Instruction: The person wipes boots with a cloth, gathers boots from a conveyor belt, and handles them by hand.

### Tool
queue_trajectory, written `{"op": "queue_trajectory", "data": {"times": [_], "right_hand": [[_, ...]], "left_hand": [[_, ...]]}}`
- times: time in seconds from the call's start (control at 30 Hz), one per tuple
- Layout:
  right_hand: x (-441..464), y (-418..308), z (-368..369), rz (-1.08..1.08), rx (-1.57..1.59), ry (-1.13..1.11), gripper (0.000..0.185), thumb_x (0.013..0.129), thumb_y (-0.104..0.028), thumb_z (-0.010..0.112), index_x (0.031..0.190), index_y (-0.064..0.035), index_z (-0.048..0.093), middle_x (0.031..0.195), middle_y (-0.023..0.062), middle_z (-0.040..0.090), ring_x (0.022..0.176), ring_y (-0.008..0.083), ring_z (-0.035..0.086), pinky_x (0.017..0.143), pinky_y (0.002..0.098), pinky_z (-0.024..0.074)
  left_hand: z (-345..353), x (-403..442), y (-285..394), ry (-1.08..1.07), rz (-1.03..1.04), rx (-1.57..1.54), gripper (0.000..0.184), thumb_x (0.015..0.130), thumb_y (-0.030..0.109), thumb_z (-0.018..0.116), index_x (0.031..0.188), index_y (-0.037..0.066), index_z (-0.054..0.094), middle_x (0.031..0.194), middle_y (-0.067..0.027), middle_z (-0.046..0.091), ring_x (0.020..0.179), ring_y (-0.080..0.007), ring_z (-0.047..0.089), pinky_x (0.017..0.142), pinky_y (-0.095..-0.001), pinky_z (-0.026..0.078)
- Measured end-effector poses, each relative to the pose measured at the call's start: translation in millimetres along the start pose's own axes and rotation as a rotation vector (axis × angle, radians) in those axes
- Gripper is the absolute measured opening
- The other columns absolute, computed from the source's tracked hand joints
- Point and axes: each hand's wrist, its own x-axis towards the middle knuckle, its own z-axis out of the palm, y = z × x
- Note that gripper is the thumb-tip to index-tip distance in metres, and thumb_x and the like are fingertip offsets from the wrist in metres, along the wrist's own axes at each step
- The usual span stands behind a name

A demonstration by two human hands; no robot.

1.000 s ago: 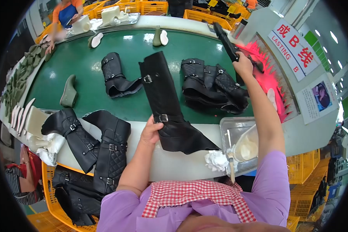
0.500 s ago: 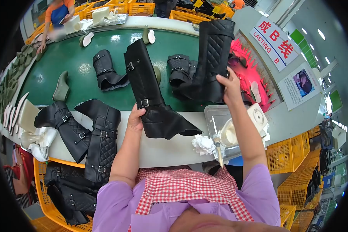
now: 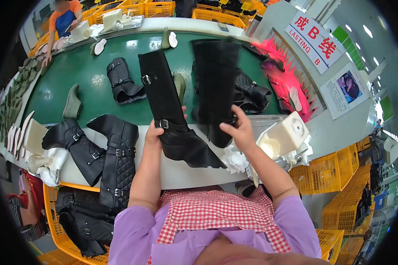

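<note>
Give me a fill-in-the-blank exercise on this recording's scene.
The left hand holds a black boot, and the ____ hand holds a second boot.
The person's apron is checked in white and ____.
The sign reads "LASTING ____".
The table's flat middle surface is coloured ____.

Missing words: right; red; B; green.

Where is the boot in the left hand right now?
In the head view, the buckled boot is near centre, above the worktable's pale near edge, just left of the blurred boot in the right hand.
</note>
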Motion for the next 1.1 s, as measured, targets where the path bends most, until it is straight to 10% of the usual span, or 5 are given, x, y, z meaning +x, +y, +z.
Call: {"op": "queue_trajectory", "data": {"times": [0.3, 0.4, 0.5, 0.77, 1.1], "right_hand": [[18, -15, 41, 0.078, -0.155, -0.448, 0.052, 0.087, -0.017, 0.067, 0.132, 0.0006, 0.049, 0.123, 0.0081, 0.057, 0.111, 0.0145, 0.054, 0.099, 0.0291, 0.0396], [76, -19, 24, 0.269, -0.061, -0.431, 0.052, 0.099, -0.044, 0.046, 0.102, 0.0014, 0.07, 0.094, 0.0102, 0.071, 0.085, 0.0147, 0.065, 0.081, 0.0292, 0.0492], [149, 9, 15, -0.061, -0.716, 0.07, 0.044, 0.092, -0.046, 0.053, 0.094, -0.0071, 0.073, 0.085, 0.011, 0.072, 0.078, 0.0244, 0.068, 0.075, 0.0337, 0.0509], [205, 86, 29, 0.365, -1.742, -0.26, 0.048, 0.082, -0.032, 0.062, 0.125, -0.0125, 0.054, 0.129, 0.0182, 0.05, 0.117, 0.0363, 0.052, 0.083, 0.0534, 0.0499], [188, 9, -73, 0.014, -0.783, 0.236, 0.054, 0.061, -0.011, 0.065, 0.115, -0.0133, 0.068, 0.094, 0.0104, 0.069, 0.086, 0.0208, 0.065, 0.08, 0.0282, 0.0487]], "left_hand": [[-18, -10, -8, -0.065, -0.192, -0.233, 0.081, 0.061, 0.013, 0.072, 0.134, -0.006, 0.044, 0.129, -0.0237, 0.055, 0.116, -0.0376, 0.057, 0.105, -0.0484, 0.042], [-11, -8, -4, -0.05, -0.228, -0.329, 0.078, 0.062, 0.013, 0.07, 0.134, -0.004, 0.045, 0.129, -0.0232, 0.055, 0.116, -0.0381, 0.057, 0.106, -0.0486, 0.042], [-15, -12, -6, 0.0, -0.258, -0.433, 0.077, 0.064, 0.014, 0.069, 0.135, -0.002, 0.045, 0.13, -0.0229, 0.055, 0.117, -0.0386, 0.056, 0.105, -0.0484, 0.042], [-23, -11, -7, 0.021, -0.145, -0.452, 0.076, 0.066, 0.019, 0.069, 0.137, 0.001, 0.045, 0.131, -0.0206, 0.054, 0.117, -0.0379, 0.056, 0.105, -0.0497, 0.041], [-11, -2, -3, 0.07, -0.053, -0.427, 0.079, 0.069, 0.033, 0.069, 0.138, 0.004, 0.044, 0.132, -0.0191, 0.054, 0.118, -0.0371, 0.055, 0.105, -0.0481, 0.042]]}}
